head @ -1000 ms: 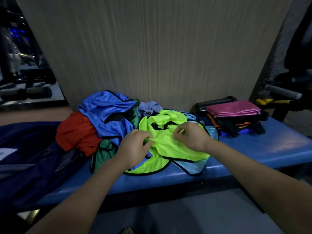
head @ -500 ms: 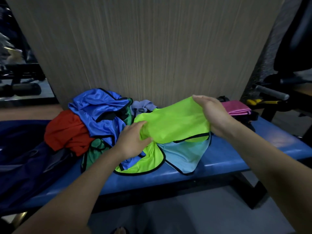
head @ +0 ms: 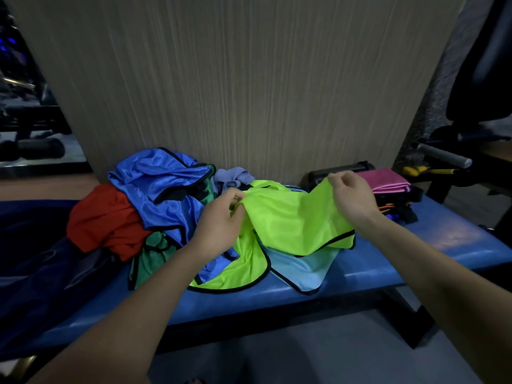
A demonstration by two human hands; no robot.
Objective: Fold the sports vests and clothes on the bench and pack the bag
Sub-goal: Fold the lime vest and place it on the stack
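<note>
Desk point(head: 443, 245) is carrying a clothes heap at 9 o'clock. Lime vest point(head: 291, 217) is hanging at centre, lifted clear for folding. Left hand point(head: 221, 220) and right hand point(head: 350, 196) are each pinching its top edge, probably stretching it flat.

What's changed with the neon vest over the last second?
Both hands, left hand and right hand, kept their pinch on the neon green vest and moved apart, lifting it off the pile and stretching it out. The blue vest, red garment and pink cloth stayed put.
</note>
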